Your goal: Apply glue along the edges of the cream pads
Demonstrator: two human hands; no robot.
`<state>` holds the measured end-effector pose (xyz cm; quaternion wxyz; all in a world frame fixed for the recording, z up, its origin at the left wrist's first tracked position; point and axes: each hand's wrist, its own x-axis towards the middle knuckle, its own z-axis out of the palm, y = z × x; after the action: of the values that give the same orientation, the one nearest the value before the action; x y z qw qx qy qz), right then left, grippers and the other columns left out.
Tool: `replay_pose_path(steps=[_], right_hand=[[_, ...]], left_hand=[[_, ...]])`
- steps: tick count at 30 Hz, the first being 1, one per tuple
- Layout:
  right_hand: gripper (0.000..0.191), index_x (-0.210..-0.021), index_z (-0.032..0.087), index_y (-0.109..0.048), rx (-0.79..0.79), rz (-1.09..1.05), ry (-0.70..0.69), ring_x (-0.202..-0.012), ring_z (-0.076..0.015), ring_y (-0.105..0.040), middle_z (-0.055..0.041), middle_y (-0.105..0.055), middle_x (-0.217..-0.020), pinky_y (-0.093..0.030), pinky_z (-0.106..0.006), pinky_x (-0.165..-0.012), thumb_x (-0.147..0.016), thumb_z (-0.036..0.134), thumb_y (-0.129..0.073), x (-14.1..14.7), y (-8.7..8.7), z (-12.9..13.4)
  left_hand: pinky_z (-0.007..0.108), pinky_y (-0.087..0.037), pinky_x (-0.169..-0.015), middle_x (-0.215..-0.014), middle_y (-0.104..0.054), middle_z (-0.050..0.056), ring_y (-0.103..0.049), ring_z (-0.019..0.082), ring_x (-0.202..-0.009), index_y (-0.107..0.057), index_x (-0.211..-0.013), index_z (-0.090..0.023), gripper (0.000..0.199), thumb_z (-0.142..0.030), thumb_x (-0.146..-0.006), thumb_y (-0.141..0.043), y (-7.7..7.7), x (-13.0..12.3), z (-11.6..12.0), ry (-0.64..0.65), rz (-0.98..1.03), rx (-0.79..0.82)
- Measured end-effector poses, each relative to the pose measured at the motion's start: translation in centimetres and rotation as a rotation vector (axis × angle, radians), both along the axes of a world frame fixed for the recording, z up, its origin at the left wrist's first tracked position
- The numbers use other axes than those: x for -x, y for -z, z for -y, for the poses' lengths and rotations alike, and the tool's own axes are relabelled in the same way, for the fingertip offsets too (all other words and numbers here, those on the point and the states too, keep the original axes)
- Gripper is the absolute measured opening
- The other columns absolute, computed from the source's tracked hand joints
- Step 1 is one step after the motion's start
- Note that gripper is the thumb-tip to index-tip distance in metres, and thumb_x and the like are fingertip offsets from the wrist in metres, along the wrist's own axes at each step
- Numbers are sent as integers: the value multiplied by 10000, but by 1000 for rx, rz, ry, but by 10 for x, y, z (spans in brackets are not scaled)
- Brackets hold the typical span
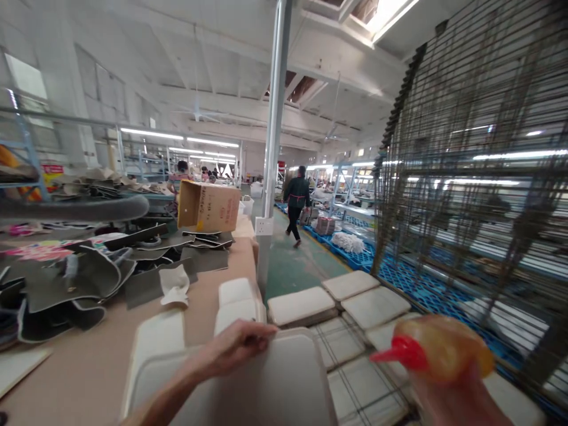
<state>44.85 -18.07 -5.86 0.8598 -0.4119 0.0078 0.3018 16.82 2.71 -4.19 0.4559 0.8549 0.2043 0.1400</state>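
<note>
My left hand [237,346] pinches the far edge of a pale grey panel with rounded corners [284,384], which tilts up towards me. In my right hand [461,399] is a soft squeeze bottle [452,349] of amber liquid, lying sideways with its red nozzle pointing left. Its outline is slightly blurred. Below and beyond the bottle, several cream padded pieces [375,307] lie in rows, some on a thin wire rack [350,390]. Two small white pieces [237,302] sit just past my left hand.
Dark foam-backed offcuts [84,272] cover the left of the brown table [93,378], with a cardboard box [208,206] behind. A metal post [271,130] rises at the table's far end. Stacked wire racks [470,160] stand at right. A person [297,201] is in the aisle.
</note>
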Motion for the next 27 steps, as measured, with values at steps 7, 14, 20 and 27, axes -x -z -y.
replay_pose_path(steps=[7, 14, 20, 27], right_hand=[[661, -1119, 277, -612, -77, 407, -161, -1139, -287, -513, -76, -606, -1168, -492, -356, -856, -508, 441, -806, 10, -40, -7], [588, -1148, 249, -594, -263, 648, -589, -1085, -344, -543, -127, -598, -1172, -449, -503, -899, -623, 454, -763, 21, -46, -17], [623, -1199, 263, -562, -280, 662, -754, -1051, -332, -563, -122, -610, -1150, -448, -497, -888, -643, 466, -756, 31, -50, -22], [687, -1231, 319, -528, -295, 629, -821, -1073, -306, -553, -91, -614, -1135, -430, -452, -910, -608, 463, -781, 39, -51, -30]], left_hand=[[145, -355, -578, -636, -552, -32, -458, 85, -625, -679, -1098, -136, 392, -140, -719, -579, -67, -6, 5, 386, -260, 13], [152, -410, -592, -694, -637, -4, -518, 102, -650, -681, -1091, -104, 421, -251, -696, -690, -66, -9, 2, 590, -289, 146], [173, -449, -641, -800, -683, 21, -574, 131, -710, -664, -1094, -46, 432, -194, -688, -661, -62, -10, -1, 723, -269, 229], [192, -481, -718, -967, -700, 42, -621, 192, -898, -645, -1122, -48, 442, -190, -704, -659, -62, -9, -3, 779, -293, 273]])
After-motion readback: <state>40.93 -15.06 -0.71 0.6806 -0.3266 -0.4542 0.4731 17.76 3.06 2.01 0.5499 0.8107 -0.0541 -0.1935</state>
